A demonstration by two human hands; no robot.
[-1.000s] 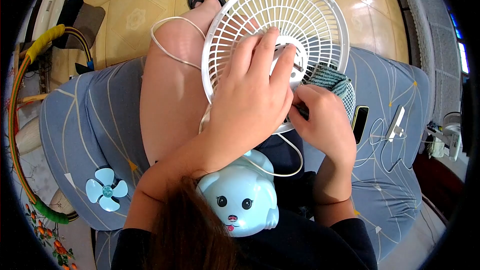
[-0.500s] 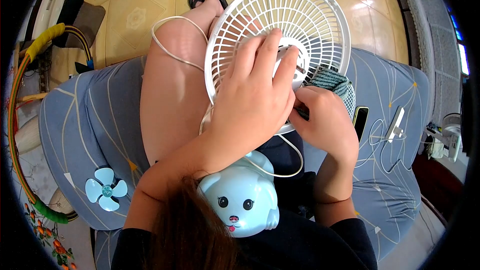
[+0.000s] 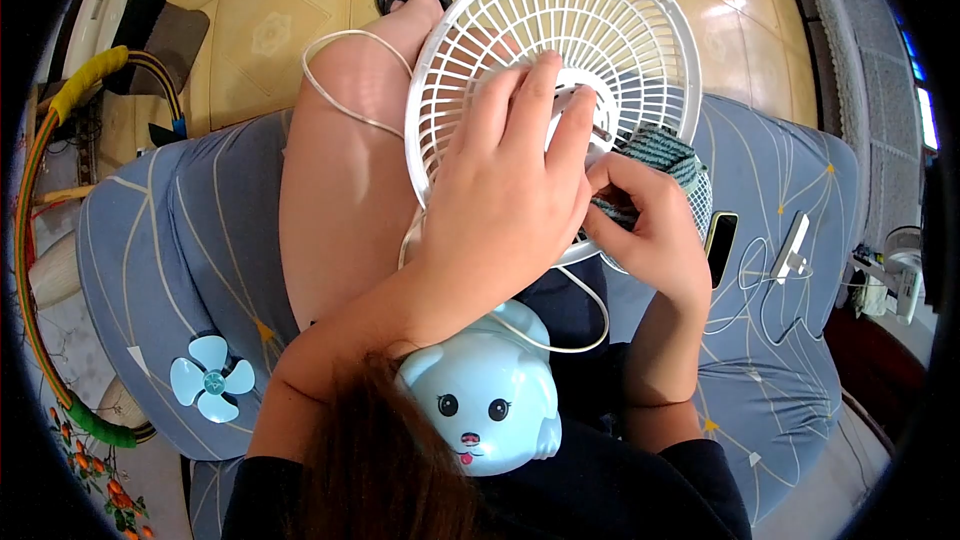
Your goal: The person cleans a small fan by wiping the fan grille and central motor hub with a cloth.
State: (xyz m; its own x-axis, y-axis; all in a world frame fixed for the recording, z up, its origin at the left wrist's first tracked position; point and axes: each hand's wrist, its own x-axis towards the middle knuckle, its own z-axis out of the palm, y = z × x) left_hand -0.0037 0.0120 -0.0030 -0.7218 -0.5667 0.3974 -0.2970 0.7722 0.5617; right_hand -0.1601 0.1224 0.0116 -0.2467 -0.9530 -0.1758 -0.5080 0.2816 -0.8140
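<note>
A white round fan grille [image 3: 640, 10] rests tilted on my lap. My left hand [image 3: 510, 160] lies over it with spread fingers, their tips by the white hub [image 3: 600, 105], where a metal shaft shows. My right hand [image 3: 650, 215] pinches a dark green striped cloth [image 3: 665, 155] at the grille's lower right. Below my wrists sits the light blue fan base [image 3: 490, 405], shaped like an animal's head. A white cord [image 3: 350, 36] loops across my leg and over the base.
A blue four-bladed fan blade [image 3: 213, 380] lies on the sofa [image 3: 150, 240] at left. On the right are a phone [image 3: 722, 240], a white power strip [image 3: 793, 240] and cables. A striped hoop [image 3: 30, 290] stands at the far left.
My right thumb and forefinger have moved a little further apart, and more of the cloth between them shows. The grille has shifted slightly. My left hand stays on it.
</note>
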